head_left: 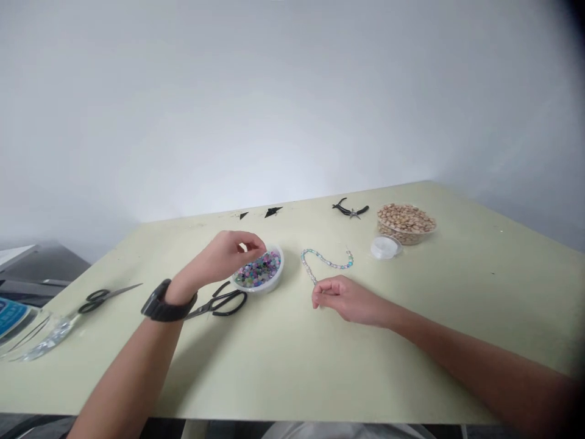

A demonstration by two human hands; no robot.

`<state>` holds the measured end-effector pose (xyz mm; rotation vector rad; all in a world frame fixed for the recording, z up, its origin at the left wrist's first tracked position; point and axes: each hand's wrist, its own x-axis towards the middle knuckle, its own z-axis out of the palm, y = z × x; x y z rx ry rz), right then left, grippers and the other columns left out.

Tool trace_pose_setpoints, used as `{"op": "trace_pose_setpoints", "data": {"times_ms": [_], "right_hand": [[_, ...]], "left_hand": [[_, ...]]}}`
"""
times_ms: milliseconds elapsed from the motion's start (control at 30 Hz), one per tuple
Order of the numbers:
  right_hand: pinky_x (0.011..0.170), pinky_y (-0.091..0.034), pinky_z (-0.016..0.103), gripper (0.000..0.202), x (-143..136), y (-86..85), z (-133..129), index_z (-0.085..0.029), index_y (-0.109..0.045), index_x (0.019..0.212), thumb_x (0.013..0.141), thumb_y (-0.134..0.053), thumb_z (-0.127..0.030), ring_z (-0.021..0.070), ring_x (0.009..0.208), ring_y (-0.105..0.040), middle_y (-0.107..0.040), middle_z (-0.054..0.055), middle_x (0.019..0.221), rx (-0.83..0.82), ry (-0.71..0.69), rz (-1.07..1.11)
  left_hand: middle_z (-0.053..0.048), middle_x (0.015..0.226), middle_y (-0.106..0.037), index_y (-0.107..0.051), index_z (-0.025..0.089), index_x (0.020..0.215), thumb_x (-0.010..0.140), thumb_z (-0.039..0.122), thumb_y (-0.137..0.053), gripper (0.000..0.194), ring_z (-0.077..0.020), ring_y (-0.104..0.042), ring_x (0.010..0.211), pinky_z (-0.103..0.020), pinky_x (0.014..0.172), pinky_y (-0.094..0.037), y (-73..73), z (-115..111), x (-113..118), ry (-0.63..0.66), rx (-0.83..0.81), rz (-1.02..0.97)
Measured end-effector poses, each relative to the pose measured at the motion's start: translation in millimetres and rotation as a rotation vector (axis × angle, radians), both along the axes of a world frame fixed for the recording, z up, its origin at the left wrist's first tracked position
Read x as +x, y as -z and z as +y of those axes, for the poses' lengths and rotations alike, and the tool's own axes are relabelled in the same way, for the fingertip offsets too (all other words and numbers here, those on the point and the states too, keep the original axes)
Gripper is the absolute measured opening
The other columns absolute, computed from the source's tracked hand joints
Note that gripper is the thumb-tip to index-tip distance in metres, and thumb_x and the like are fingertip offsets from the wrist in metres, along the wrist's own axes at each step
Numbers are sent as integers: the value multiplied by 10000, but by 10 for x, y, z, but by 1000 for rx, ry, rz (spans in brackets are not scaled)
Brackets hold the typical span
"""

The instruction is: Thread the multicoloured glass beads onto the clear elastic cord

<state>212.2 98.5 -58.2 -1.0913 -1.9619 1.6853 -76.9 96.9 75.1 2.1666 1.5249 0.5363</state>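
Observation:
My right hand pinches one end of a string of beads. The rest of the string curves away across the table in an S shape, its beads clear, bluish and pale. My left hand, with a black watch at the wrist, is over a white round bowl of small mixed-colour beads. Its thumb and fingertips are brought together above the bowl's far side. Whether a bead is between them is too small to tell.
Black-handled scissors lie beside the bowl, and a second pair of scissors lies further left by a plastic bag. Pliers, a tub of brown beads or beans and a white spool are at the back right.

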Motion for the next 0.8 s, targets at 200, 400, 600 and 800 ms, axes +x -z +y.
{"op": "trace_pose_setpoints", "data": {"times_ms": [200, 400, 600, 800], "right_hand": [[403, -227, 213, 247, -2, 1, 32, -192, -653, 881, 986, -550, -390, 43, 402, -318, -475, -69, 637, -57, 31, -22], [407, -242, 216, 251, -7, -33, 26, -193, -642, 867, 988, -558, -397, 47, 386, -328, -447, -79, 597, -73, 34, -48], [417, -225, 222, 254, 8, -18, 32, -196, -641, 881, 991, -557, -409, 41, 391, -325, -469, -73, 631, -67, 31, -66], [434, -252, 230, 283, 20, -9, 33, -192, -646, 883, 985, -562, -443, 45, 396, -352, -505, -59, 660, -57, 22, -72]], "left_hand": [[-56, 1235, -747, -771, 264, 1226, 855, 72, -561, 467, -236, -688, 1076, -298, 879, -511, 93, 433, 48, 113, -103, 486], [-40, 1208, -761, -775, 299, 1225, 818, 107, -622, 475, -224, -701, 1035, -277, 849, -512, 224, 630, -47, 151, -156, 514], [-5, 1100, -790, -811, 256, 1103, 777, 155, -693, 361, -190, -721, 985, -227, 810, -514, 242, 720, -149, 204, -231, 393], [13, 1129, -789, -805, 297, 1096, 798, 198, -676, 339, -193, -732, 987, -218, 784, -517, 49, 622, -329, 227, -405, 381]]}}
